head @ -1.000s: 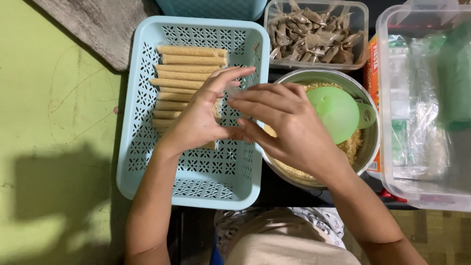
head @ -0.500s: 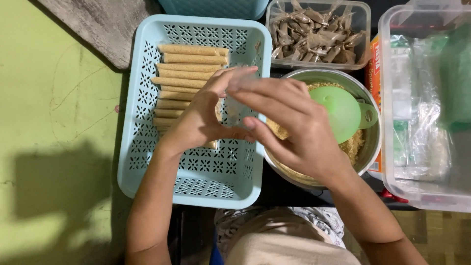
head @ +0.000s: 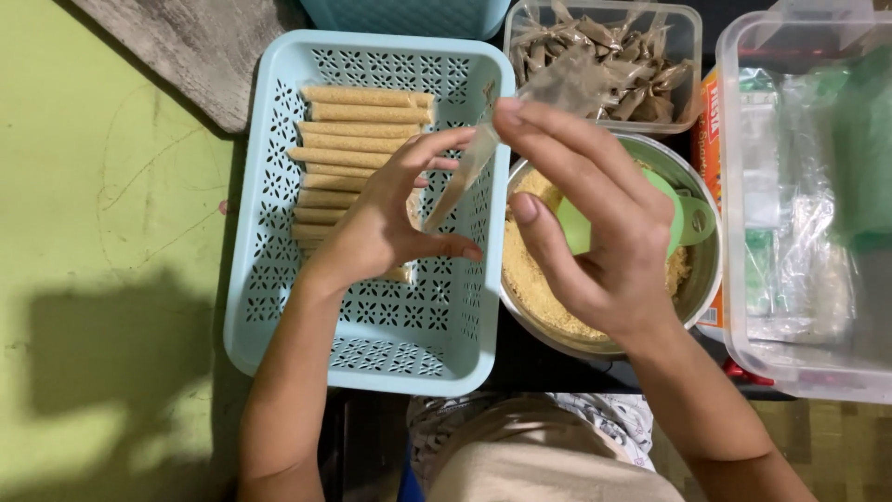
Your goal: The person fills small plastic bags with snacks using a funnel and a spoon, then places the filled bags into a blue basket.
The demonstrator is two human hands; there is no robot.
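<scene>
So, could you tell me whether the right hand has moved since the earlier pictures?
Yes. The right hand has lifted its fingertips toward the far rim of the metal bowl, pulling a thin clear wrapper taut.

The left hand hovers with its palm turned to the right, fingers curled loosely and spread, thumb stretched low towards the right, while its bare forearm runs up from the bottom edge of the view. The right hand is raised just beside it, back towards the camera, with the index and middle fingers stretched up and left and the thumb angled upward below them. Its forearm rises from the lower right corner.
</scene>
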